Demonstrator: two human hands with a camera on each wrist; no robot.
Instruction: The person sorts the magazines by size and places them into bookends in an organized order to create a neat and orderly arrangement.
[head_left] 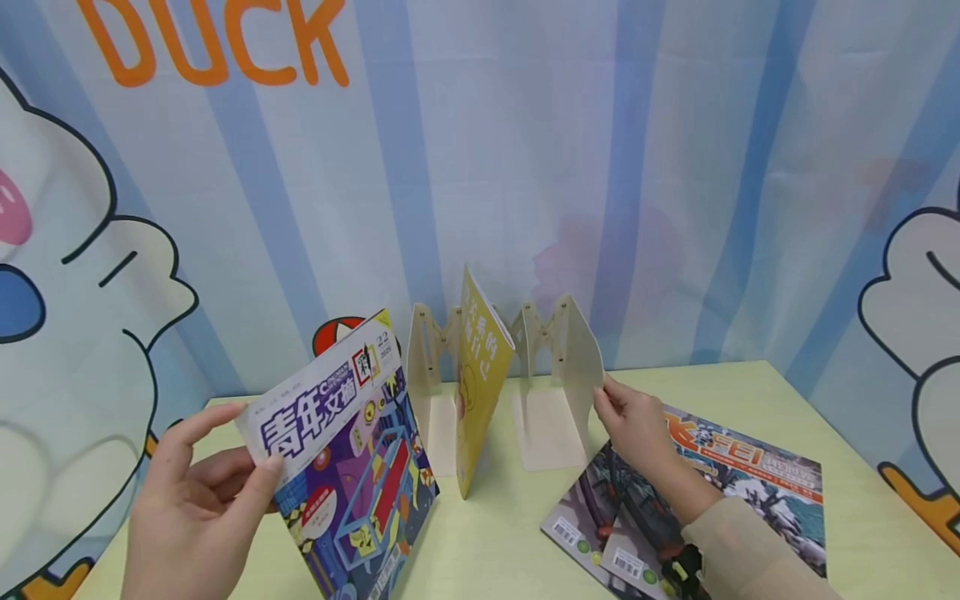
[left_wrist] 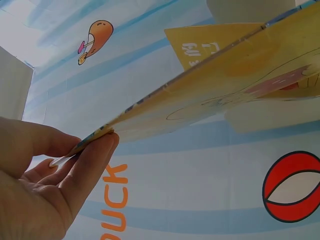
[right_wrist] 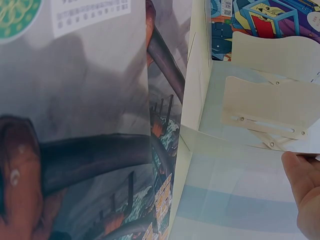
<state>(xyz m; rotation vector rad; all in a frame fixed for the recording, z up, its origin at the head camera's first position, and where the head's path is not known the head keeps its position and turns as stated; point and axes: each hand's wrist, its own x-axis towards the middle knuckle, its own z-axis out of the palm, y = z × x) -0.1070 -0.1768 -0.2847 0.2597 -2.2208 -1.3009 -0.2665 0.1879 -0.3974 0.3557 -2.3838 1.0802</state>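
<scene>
My left hand (head_left: 198, 492) pinches a magazine (head_left: 360, 467) by its upper left corner, thumb on the front cover. The cover is purple and blue under a white title band, and the magazine is tilted in the air. Edge-on in the left wrist view, its yellowish back shows beyond the left hand (left_wrist: 55, 185). A cream expandable book rack (head_left: 555, 425) stands on the table with a yellow book (head_left: 483, 375) upright between its panels. My right hand (head_left: 637, 421) pinches the edge of the rack's rightmost panel; in the right wrist view the fingers (right_wrist: 302, 180) are at that edge.
Two overlapping magazines (head_left: 757, 483) with dark, grey and orange covers lie under my right forearm. The pale yellow table (head_left: 495, 550) ends at a blue-striped cloth backdrop (head_left: 510, 167) with cartoon ducks, close behind the rack.
</scene>
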